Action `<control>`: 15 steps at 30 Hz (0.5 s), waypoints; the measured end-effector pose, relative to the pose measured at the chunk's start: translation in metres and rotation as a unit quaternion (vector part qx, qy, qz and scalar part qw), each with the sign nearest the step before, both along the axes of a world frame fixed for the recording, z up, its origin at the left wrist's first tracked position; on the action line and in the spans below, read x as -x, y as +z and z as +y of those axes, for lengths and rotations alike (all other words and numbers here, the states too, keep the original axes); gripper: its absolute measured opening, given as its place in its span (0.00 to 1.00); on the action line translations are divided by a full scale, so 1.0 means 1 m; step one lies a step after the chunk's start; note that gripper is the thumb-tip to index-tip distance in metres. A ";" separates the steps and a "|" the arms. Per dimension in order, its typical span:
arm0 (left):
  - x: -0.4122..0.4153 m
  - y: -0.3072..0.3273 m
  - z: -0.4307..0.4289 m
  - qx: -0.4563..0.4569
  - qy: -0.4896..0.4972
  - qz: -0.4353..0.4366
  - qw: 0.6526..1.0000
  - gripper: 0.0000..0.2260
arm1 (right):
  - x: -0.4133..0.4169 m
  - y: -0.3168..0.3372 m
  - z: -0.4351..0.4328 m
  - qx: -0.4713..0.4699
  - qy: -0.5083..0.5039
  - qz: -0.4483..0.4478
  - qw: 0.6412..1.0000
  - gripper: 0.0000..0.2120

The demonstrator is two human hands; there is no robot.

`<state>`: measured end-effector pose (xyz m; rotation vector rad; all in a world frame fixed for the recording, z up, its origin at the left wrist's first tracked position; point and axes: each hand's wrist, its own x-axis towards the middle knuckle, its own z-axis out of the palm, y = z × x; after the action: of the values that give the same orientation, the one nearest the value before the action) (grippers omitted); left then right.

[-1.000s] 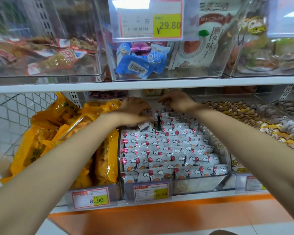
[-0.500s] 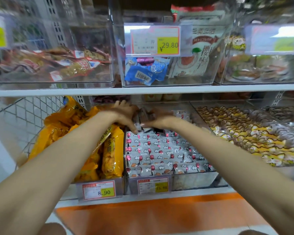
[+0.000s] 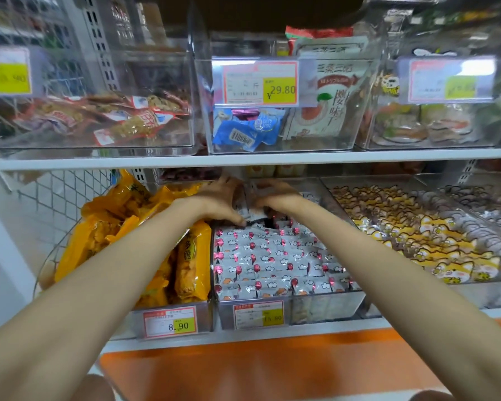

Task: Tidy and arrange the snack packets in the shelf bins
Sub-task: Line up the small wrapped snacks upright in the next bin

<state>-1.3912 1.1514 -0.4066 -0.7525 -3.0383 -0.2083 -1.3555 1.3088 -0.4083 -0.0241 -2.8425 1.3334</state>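
Both hands have come together since a second ago, when they were apart over the back rows. Now the left hand and the right hand meet at the rear of the middle bin. The fingers of each hand are curled, and between them they grip a little bunch of the small white snack packets printed with red balloons and clouds. The bunch is lifted a bit above the others. The rest of these packets lie in neat overlapping rows and fill the clear plastic bin on the lower shelf, from its front wall up to the hands.

Just beside it on the left, another clear bin holds tall yellow snack bags, some upright and some leaning. On its front is a red-framed price label reading 8.90. On the right side, a wide clear tray carries packets with yellow cartoon animals, also in rows.

Above the white shelf board stand more clear bins. The middle one has blue wrapped sweets inside and a price tag of 29.80. Below the lower shelf runs an orange panel.
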 end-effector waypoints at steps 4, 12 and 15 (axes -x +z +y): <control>-0.004 -0.001 0.002 0.017 0.003 -0.004 1.000 0.42 | -0.004 -0.006 0.009 0.091 0.002 -0.051 0.995 0.20; -0.011 0.001 0.019 -0.123 -0.032 -0.027 0.992 0.40 | 0.000 0.003 0.024 0.185 -0.063 -0.022 0.980 0.23; -0.016 0.000 0.050 -0.188 -0.046 -0.042 0.980 0.41 | 0.002 0.017 0.053 0.114 -0.124 0.030 0.985 0.20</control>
<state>-1.3748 1.2009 -0.4063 -0.8650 -2.9019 -0.8062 -1.3571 1.3614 -0.3915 -0.3216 -2.5203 1.5593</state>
